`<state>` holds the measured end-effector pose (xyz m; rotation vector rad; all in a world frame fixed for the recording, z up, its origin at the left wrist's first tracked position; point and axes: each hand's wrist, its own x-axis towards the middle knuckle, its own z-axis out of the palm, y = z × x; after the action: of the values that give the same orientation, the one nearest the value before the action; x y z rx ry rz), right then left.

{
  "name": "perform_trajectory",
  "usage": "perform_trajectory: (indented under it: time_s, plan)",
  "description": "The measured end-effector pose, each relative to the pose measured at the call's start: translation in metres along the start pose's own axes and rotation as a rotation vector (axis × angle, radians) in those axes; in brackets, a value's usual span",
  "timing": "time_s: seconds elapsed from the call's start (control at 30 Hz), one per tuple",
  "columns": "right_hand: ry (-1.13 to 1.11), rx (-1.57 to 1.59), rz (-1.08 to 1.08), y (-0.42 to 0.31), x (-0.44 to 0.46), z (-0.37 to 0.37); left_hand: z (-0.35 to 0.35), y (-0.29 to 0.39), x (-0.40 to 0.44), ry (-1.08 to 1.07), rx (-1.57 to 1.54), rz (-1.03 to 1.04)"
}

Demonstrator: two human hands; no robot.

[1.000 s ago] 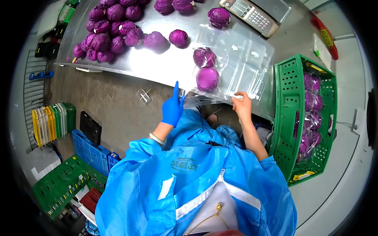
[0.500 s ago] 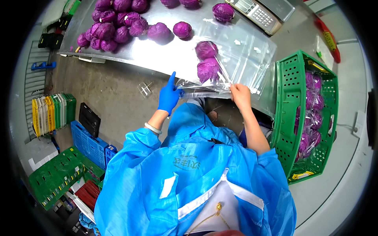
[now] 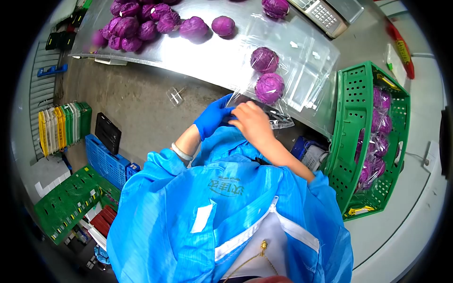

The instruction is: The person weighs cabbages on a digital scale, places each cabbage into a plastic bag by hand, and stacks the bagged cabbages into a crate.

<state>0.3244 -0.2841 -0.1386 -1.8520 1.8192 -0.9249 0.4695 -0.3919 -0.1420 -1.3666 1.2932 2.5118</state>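
Note:
Two red cabbages, one farther (image 3: 264,60) and one nearer (image 3: 269,88), lie in a clear plastic bag (image 3: 281,120) at the table's front edge. The bag's near end hangs over that edge. My left hand (image 3: 213,117), in a blue glove, is closed on the left corner of the bag's near end. Close beside it, my bare right hand (image 3: 251,120) has its fingers bent onto the same plastic film. Its fingertips are partly hidden near the glove.
Loose red cabbages (image 3: 127,27) are heaped on the steel table (image 3: 198,61) at the far left. Flat clear bags (image 3: 311,70) lie right of the bagged pair. A scale (image 3: 325,19) stands behind. At right, a green crate (image 3: 347,141) holds bagged cabbages.
My right hand has moved left along the bag's near end to meet my left hand. My left index finger, stretched out before, has folded in. The view has shifted slightly.

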Motion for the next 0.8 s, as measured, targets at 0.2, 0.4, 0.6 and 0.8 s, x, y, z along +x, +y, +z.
perform_trajectory:
  time_s: [0.2, 0.4, 0.6, 0.8]
  plan:
    - [-0.253, 0.096, -0.092, 0.016, -0.022, -0.016, -0.010, -0.025, 0.016, 0.151, 0.190, 0.164]
    - [-1.286, -0.340, 0.785, 0.142, -0.302, -0.020, 0.009, -0.004, 0.002, 0.160, 1.329, 0.449]
    - [-0.479, -0.259, 0.559, 0.116, -0.243, -0.051, -0.008, 0.047, 0.000, 0.261, 1.310, 0.884]
    - [0.021, -0.448, 0.178, 0.145, -0.113, -0.054, 0.013, 0.057, 0.059, -0.291, 1.893, 1.217]
